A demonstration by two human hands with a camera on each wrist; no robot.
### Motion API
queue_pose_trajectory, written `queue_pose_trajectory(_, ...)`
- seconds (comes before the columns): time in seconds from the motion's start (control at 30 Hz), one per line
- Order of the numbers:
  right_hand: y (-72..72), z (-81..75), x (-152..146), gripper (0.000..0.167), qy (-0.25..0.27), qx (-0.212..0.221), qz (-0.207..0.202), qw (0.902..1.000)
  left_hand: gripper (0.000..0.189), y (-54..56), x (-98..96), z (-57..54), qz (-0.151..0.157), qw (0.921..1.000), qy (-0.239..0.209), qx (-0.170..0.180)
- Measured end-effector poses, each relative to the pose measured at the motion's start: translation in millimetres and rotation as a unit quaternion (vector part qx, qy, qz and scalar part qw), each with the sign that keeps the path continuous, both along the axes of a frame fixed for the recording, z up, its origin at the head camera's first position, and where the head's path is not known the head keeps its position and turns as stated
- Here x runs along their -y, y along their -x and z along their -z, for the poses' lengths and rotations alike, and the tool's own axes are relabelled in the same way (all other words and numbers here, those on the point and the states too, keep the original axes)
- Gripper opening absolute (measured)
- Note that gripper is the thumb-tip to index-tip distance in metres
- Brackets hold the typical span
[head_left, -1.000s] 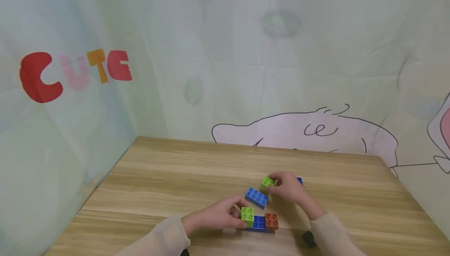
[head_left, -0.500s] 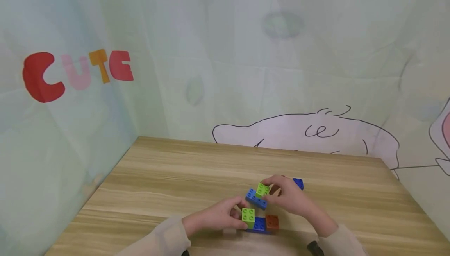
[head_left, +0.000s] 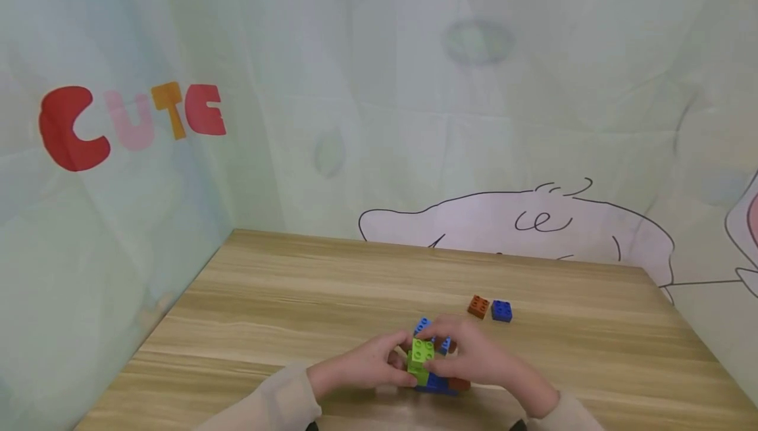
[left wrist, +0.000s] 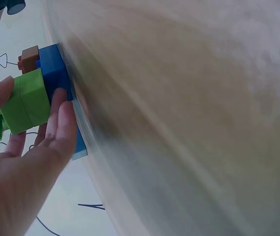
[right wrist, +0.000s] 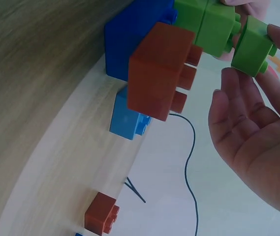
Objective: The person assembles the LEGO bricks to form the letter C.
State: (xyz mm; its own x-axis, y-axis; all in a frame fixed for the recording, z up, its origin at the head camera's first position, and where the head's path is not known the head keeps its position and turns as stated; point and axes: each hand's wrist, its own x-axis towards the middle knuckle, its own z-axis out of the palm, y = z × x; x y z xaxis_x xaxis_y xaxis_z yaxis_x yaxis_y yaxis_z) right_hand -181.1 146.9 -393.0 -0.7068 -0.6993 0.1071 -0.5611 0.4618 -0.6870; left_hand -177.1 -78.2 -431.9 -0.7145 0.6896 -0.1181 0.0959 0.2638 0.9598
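Note:
My right hand [head_left: 476, 355] pinches a lime green toy building brick [right wrist: 251, 46] between thumb and fingers. That brick hangs tilted just above the studs of a stack of two green bricks [left wrist: 27, 101], a narrow gap showing in the right wrist view. Thumb and fingers of my left hand [head_left: 370, 360] hold this stack from the left side. The stack stands on one end of a dark blue base brick [left wrist: 55, 71], also touched by the left fingertips. At the base's other end sits an orange-brown brick [right wrist: 157, 71], partly covered by my right hand in the head view.
Just behind the build lies a lighter blue brick [head_left: 423, 326], partly hidden by the right hand. Farther back on the wooden table [head_left: 296, 286] are a brown brick [head_left: 478, 306] and a dark blue brick [head_left: 501, 311]. A printed cloth [head_left: 379, 122] hangs behind the table.
My right hand has carried the green brick toward me and left, past the lighter blue brick, to above the green stack. The back brown and blue bricks are uncovered. The left hand stays put.

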Motion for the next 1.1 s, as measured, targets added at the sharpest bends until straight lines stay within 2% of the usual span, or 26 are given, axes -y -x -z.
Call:
queue_pose_trajectory(0.3,-0.7,2.0,3.4,0.036,-0.010,0.030,-0.009,0.9994,0.032,-1.5,-0.7,0.0,-0.010,0.9999,0.006,-0.003)
queue_pose_trajectory(0.77,-0.8,1.4,4.9,0.036,-0.025,0.031,-0.004,0.9992,0.034,-1.8,-0.3,1.5,-0.010,0.9999,0.006,-0.005)
queue_pose_trajectory(1.1,2.3,5.2,6.6,0.037,-0.015,0.028,0.000,0.9995,0.034,-0.2,-0.6,0.8,-0.010,0.9998,0.004,-0.014)
